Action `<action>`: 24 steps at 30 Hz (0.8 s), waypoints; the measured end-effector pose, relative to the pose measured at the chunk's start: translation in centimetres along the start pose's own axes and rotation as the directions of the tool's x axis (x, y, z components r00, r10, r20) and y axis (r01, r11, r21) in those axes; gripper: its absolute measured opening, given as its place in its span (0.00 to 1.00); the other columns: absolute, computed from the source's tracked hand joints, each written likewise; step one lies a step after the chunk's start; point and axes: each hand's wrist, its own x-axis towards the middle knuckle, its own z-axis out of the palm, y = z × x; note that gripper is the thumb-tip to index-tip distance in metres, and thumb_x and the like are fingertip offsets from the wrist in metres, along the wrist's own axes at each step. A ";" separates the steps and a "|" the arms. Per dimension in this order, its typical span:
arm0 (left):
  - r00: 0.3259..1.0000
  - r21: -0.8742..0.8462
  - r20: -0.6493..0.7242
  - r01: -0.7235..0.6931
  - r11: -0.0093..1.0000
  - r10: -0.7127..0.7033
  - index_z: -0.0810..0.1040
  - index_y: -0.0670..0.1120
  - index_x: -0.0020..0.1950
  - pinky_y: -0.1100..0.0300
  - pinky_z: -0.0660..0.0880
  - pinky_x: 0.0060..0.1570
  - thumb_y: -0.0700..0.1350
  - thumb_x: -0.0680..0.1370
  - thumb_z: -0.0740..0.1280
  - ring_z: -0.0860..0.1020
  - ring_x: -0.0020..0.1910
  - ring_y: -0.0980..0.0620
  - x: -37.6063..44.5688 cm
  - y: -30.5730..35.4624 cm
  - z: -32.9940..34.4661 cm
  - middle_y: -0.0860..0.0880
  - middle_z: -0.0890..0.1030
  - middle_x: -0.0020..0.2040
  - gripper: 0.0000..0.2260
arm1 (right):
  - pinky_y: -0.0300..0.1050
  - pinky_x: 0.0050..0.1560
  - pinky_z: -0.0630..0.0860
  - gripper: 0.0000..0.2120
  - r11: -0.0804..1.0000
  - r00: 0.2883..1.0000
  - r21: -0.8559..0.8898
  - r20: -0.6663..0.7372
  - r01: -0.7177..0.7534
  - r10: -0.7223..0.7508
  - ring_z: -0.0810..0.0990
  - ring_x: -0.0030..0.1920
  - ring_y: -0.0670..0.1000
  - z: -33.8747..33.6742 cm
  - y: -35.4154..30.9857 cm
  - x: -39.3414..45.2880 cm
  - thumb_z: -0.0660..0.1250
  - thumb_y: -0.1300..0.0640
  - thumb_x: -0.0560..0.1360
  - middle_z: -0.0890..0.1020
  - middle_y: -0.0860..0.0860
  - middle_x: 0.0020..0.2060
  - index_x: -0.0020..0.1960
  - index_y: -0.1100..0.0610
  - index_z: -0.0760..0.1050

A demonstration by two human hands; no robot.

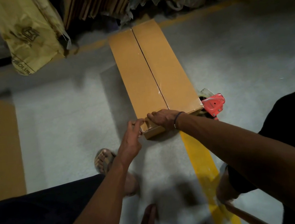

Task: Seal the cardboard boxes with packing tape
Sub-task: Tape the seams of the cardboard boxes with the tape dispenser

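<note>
The long cardboard box [154, 77] is lying on the floor [59, 113] in front of you, clear tape running down its centre seam. Your right hand [164, 118] is pressing flat on its near end, fingers relaxed. Your left hand [131, 141] is touching the near corner, fingers loosely curled, grasping nothing. The red tape dispenser [213, 104] is resting just beside the box's right corner.

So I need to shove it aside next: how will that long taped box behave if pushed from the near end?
The long box lies flat, so it probably slides rather than tips. Pushed off-centre, its length may make it swing.
</note>
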 end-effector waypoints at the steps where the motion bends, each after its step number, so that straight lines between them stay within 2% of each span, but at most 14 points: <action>1: 1.000 0.026 -0.014 -0.023 0.999 0.023 0.67 0.58 0.74 0.50 0.81 0.50 0.21 0.71 0.64 0.76 0.52 0.50 0.0 0.0 -0.2 0.50 0.66 0.63 0.40 | 0.54 0.55 0.75 0.33 1.000 1.000 0.000 0.001 -0.010 0.010 0.79 0.60 0.65 0.0 -0.1 -0.1 0.71 0.69 0.75 0.76 0.62 0.64 0.75 0.61 0.60; 4: 0.994 0.124 -0.017 -0.101 0.987 0.104 0.69 0.56 0.69 0.53 0.77 0.46 0.29 0.78 0.65 0.73 0.46 0.51 0.4 0.8 -0.7 0.50 0.67 0.56 0.27 | 0.55 0.55 0.75 0.29 1.000 1.000 0.000 -0.014 -0.010 0.010 0.79 0.60 0.65 0.0 -0.2 -0.1 0.69 0.70 0.76 0.76 0.63 0.63 0.72 0.61 0.62; 6: 0.995 0.170 -0.006 -0.098 0.981 0.100 0.68 0.55 0.67 0.53 0.76 0.44 0.32 0.78 0.67 0.72 0.43 0.50 0.9 1.6 -0.9 0.49 0.66 0.54 0.24 | 0.56 0.55 0.75 0.28 1.000 1.000 0.000 -0.016 -0.005 0.005 0.80 0.59 0.66 0.0 -0.1 -0.1 0.70 0.71 0.75 0.76 0.62 0.63 0.70 0.61 0.63; 10: 0.999 0.191 -0.016 -0.024 0.981 0.028 0.65 0.52 0.62 0.46 0.77 0.42 0.30 0.76 0.67 0.75 0.43 0.42 1.6 2.6 -0.4 0.45 0.68 0.52 0.23 | 0.55 0.55 0.74 0.25 1.000 1.000 0.015 -0.020 -0.012 0.012 0.79 0.60 0.65 0.0 -0.1 -0.2 0.68 0.70 0.77 0.77 0.63 0.63 0.71 0.61 0.64; 13: 1.000 0.223 0.013 0.021 0.975 -0.025 0.66 0.46 0.63 0.46 0.74 0.40 0.30 0.73 0.68 0.77 0.47 0.37 2.1 3.3 -0.2 0.41 0.71 0.53 0.23 | 0.55 0.55 0.73 0.25 1.000 1.000 0.012 -0.021 -0.023 0.023 0.79 0.61 0.66 0.0 -0.2 -0.1 0.67 0.68 0.78 0.76 0.63 0.64 0.72 0.63 0.63; 15: 0.995 0.243 0.033 0.079 0.967 -0.090 0.66 0.44 0.64 0.49 0.73 0.40 0.32 0.73 0.72 0.78 0.49 0.38 2.5 3.9 -0.1 0.40 0.72 0.55 0.24 | 0.55 0.55 0.74 0.25 1.000 0.999 0.006 -0.026 -0.025 0.025 0.79 0.61 0.66 0.2 -0.2 0.0 0.68 0.67 0.78 0.76 0.63 0.63 0.72 0.63 0.62; 20: 0.983 0.288 0.014 0.173 0.942 -0.184 0.67 0.44 0.62 0.49 0.77 0.44 0.38 0.73 0.76 0.79 0.52 0.38 3.4 5.0 0.2 0.41 0.74 0.56 0.23 | 0.56 0.55 0.74 0.23 0.999 0.998 0.049 -0.068 -0.012 0.015 0.79 0.59 0.66 0.7 -0.2 0.1 0.67 0.65 0.79 0.77 0.64 0.62 0.71 0.63 0.64; 24: 0.969 0.331 0.009 0.230 0.915 -0.247 0.67 0.41 0.65 0.51 0.78 0.49 0.37 0.74 0.75 0.80 0.53 0.40 3.3 6.0 0.7 0.39 0.73 0.61 0.24 | 0.56 0.54 0.75 0.23 0.997 0.996 0.075 -0.084 0.001 0.005 0.79 0.59 0.66 1.1 0.0 0.2 0.69 0.64 0.78 0.77 0.63 0.61 0.70 0.62 0.64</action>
